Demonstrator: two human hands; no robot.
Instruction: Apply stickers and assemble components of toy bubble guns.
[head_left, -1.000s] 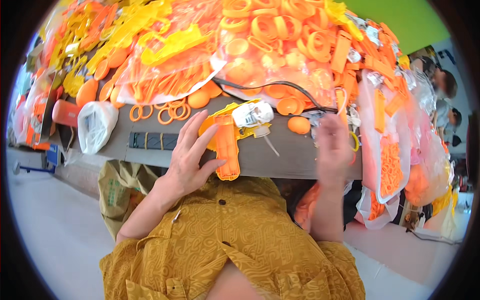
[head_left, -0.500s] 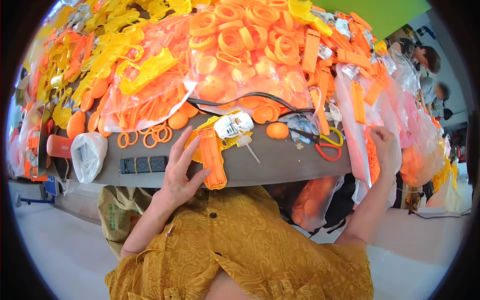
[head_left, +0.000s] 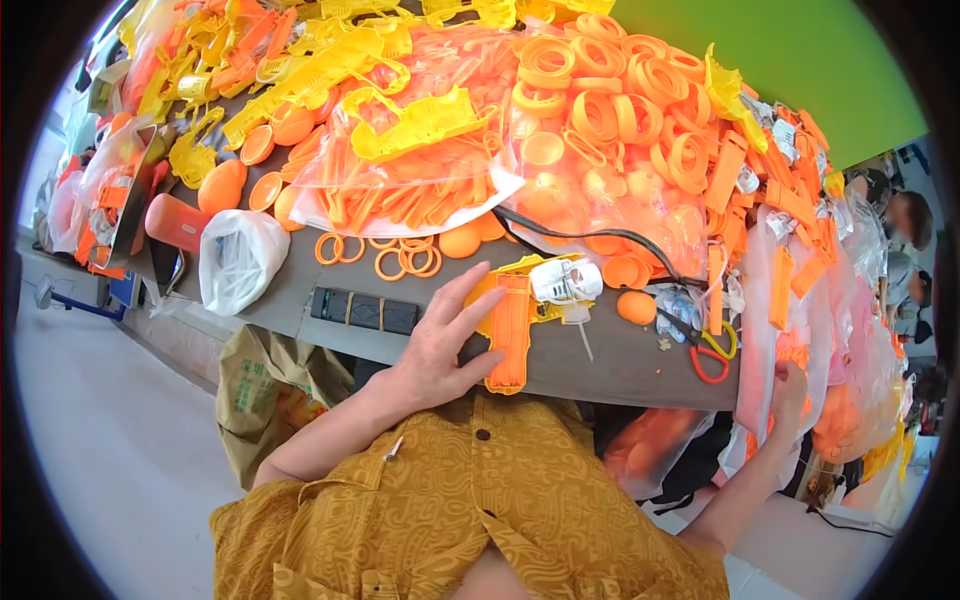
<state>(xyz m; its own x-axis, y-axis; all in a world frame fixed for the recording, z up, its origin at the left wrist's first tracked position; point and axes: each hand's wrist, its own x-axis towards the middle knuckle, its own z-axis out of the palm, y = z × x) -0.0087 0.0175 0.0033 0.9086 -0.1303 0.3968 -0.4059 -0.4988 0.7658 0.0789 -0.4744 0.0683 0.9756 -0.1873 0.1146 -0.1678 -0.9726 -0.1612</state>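
Note:
My left hand [head_left: 432, 345] lies at the table's front edge, fingers spread, the thumb and fingertips against a long orange trough-shaped plastic part [head_left: 511, 340]. That part sits in a yellow plastic half-shell [head_left: 490, 322], whose lower end is hidden beneath it. A white moulded mechanism [head_left: 566, 281] with a thin pale rod pointing down rests at the shell's right end. Off to the right, my right hand [head_left: 789, 392] is at the opening of a clear plastic bag [head_left: 757, 330] holding small orange pieces. Its fingers are curled in; what they pinch is too small to tell.
Bags of orange rings [head_left: 640, 115] and strips [head_left: 400, 190] heap up behind, with yellow shells [head_left: 420, 125] on top. Scissors [head_left: 712, 358] with red and yellow handles, a dark banded block [head_left: 364, 310], a white bag-lined container [head_left: 240, 262] and a black cable [head_left: 600, 235] lie around.
The view has swung, so the table sits further right in the picture. My right hand has lowered into the bag's opening; my left hand stays on the orange part.

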